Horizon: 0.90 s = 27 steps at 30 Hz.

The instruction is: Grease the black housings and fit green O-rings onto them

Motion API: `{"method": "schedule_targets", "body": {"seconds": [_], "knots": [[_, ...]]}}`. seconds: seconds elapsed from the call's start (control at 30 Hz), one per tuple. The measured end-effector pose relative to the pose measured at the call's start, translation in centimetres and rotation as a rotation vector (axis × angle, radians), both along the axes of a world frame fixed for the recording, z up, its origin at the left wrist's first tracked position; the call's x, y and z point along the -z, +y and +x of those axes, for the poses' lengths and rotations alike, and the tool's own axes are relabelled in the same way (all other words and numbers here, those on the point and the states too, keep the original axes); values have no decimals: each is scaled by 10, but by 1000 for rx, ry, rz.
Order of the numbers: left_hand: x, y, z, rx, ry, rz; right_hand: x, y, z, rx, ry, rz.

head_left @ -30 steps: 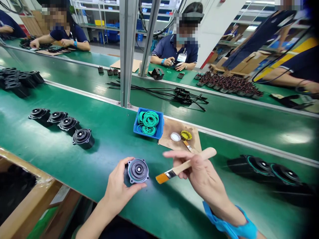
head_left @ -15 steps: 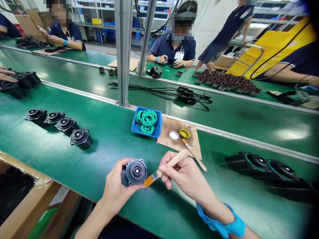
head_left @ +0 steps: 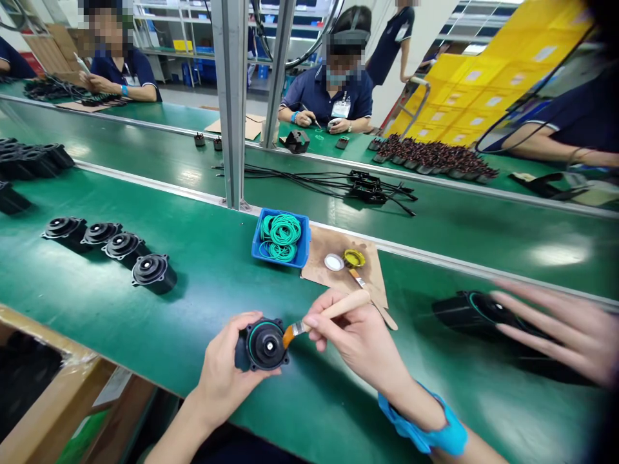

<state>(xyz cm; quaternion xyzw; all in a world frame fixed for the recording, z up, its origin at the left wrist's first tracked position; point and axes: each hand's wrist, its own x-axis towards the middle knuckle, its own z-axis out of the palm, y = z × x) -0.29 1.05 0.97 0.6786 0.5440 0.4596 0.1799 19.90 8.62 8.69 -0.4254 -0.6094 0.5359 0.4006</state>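
Glossy green bench point(head_left: 207, 283) (brush point(head_left: 298, 327) touching black housing point(head_left: 265, 341)), shelving point(head_left: 167, 20) across the room.

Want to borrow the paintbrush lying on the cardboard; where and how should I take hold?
Probably pinch the end of its wooden handle from the near right: that slim end juts past the cardboard, whereas the bristles lie by the yellow container.

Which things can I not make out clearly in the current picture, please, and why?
All in the head view:
Held housing: its lower body is partly hidden by the left hand.
Held brush: part of its handle is covered by the right hand.
Right-side housings: partly hidden by another person's blurred hand.
Blue bin: its floor is mostly hidden under green rings.
Co-worker's badge: text too small to read.
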Motion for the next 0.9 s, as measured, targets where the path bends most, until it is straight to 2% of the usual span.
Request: {"method": "schedule_targets", "body": {"seconds": [0.2, 0.3, 0.43, 0.6, 0.9], "knots": [[0, 2, 0, 79, 26, 94, -1, -1, 4, -22, -34, 258], [0, 2, 0, 97, 38, 109, 2, -2, 4, -61, -3, 315], [2, 1, 0, 109, 43, 133, 1, -7, 2, -71, 38, 324], [3, 2, 0, 123, 50, 209, -4, -11, 5, 45, 117, 259], [-5, 2, 2, 44, 203, 435, -4, -12, 0, 92, 44, 224]]}}
